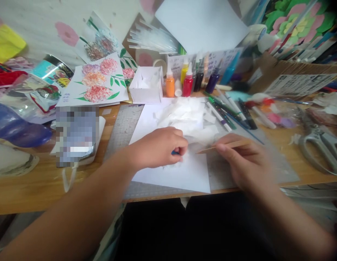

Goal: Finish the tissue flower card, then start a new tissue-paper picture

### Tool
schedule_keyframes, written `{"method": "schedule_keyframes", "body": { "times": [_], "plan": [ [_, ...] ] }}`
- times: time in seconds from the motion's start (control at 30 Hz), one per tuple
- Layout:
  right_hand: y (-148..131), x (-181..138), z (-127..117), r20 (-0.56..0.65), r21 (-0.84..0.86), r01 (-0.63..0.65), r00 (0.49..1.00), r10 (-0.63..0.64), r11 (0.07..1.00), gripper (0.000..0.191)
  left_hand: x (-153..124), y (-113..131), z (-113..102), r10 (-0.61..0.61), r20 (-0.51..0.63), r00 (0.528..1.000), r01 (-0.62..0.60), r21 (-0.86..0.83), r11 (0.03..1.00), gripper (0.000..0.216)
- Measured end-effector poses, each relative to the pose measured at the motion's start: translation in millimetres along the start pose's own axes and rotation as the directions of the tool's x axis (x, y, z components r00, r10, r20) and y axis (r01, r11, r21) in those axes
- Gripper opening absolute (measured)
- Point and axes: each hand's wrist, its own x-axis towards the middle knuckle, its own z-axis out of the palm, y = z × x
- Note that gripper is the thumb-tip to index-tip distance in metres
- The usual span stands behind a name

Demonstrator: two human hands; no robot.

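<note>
My left hand (159, 146) rests on a white sheet of paper (173, 170), fingers curled in a pinch around a small blue thing (175, 153) that I cannot name. My right hand (246, 163) is closed on a thin wooden stick (225, 146), whose tip points left toward the left hand's fingers. A heap of crumpled white tissue (188, 116) lies on the paper just beyond both hands. The paper sits on a grey cutting mat (122, 130) on the wooden table (35, 192).
Bottles of coloured paint (188, 82) and a white box (146, 85) stand behind the paper. Several markers (228, 112) lie to the right, grey scissors (320, 146) further right. Flower paintings (99, 81), a blue bottle (18, 128) and packets crowd the left.
</note>
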Motion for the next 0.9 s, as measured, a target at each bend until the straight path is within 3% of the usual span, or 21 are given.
{"method": "schedule_keyframes", "body": {
  "times": [0.2,0.3,0.5,0.6,0.77,0.9],
  "plan": [
    [4.2,16.4,-24.4,-0.013,-0.355,0.139,0.988,-0.153,0.925,0.006,4.2,1.9,3.6,-0.004,-0.074,0.997,0.008,0.056,0.998,0.013],
    [7.2,24.8,-31.0,0.01,-0.384,0.131,0.99,-0.138,0.914,0.006,5.1,0.9,4.5,0.011,-0.105,0.994,-0.003,0.077,0.997,0.011],
    [2.5,27.7,-25.0,0.203,-0.347,0.232,0.965,-0.169,0.909,0.011,6.0,-0.2,5.4,0.007,-0.108,0.994,-0.001,0.057,0.998,0.011],
    [1.1,26.8,-21.8,0.252,-0.415,0.242,0.957,-0.145,0.877,0.011,6.1,0.5,4.9,-0.012,-0.095,0.995,0.016,0.045,0.999,0.01],
    [2.8,25.6,-22.7,0.191,-0.562,0.181,0.978,-0.086,0.807,0.018,5.2,-0.2,4.8,-0.028,-0.075,0.997,0.031,0.046,0.998,0.01],
    [-7.6,20.4,-23.2,0.074,-0.498,0.121,0.993,-0.097,0.859,0.02,5.5,-2.5,5.7,-0.039,-0.075,0.996,0.04,0.021,0.999,0.007]
  ]
}}
